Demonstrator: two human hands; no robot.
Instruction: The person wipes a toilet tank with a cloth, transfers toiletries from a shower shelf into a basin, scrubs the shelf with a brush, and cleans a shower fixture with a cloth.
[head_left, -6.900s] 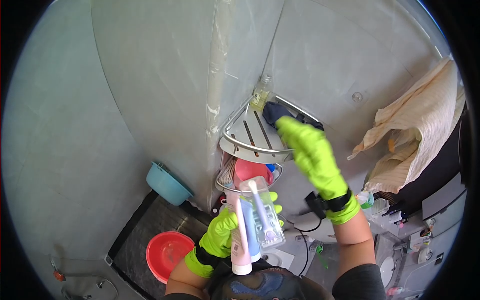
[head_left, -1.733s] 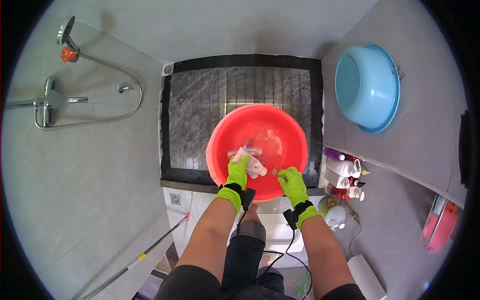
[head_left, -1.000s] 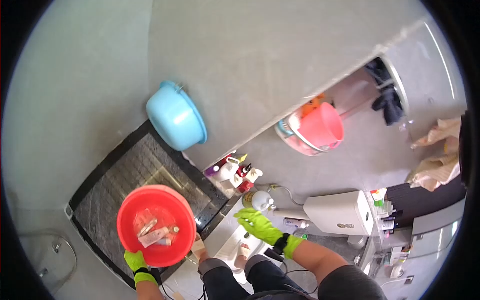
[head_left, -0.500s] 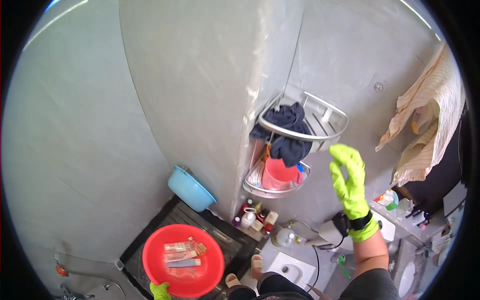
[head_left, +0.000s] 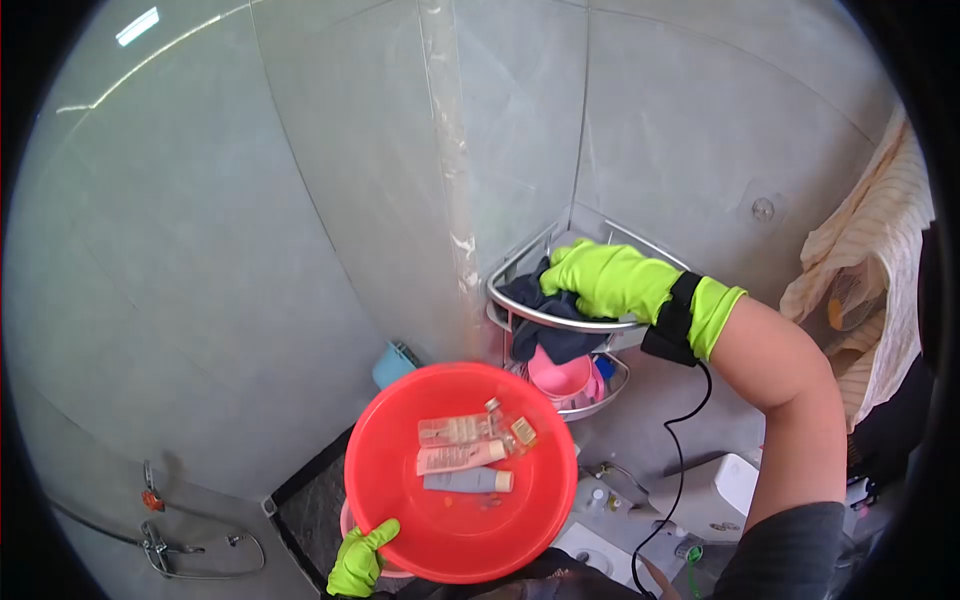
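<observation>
My left hand point(head_left: 358, 562), in a yellow-green rubber glove, grips the rim of a red plastic basin point(head_left: 400, 400) with the thumb over the edge. Inside the basin lie a clear bottle point(head_left: 452, 430), a pink tube point(head_left: 460, 458), a grey-blue tube point(head_left: 460, 481) and a small clear bottle with a pale label point(head_left: 522, 432). My right hand point(head_left: 605, 280), gloved alike, reaches into the upper metal corner shelf point(head_left: 600, 325). Its fingers curl onto a bunched dark cloth point(head_left: 555, 340) that hangs over the shelf's front; the fingertips are partly hidden.
A pink bucket point(head_left: 560, 375) stands on the lower corner shelf. Behind the basin is a blue tub point(head_left: 393, 365). A striped towel point(head_left: 870, 270) hangs at right. A shower tap point(head_left: 155, 545) is low on the left; a black cable point(head_left: 678, 440) hangs from my right wrist.
My right hand has moved left from beside the shelf onto the dark cloth. The red basin has been raised and brought right in my left hand. The view has shifted too.
</observation>
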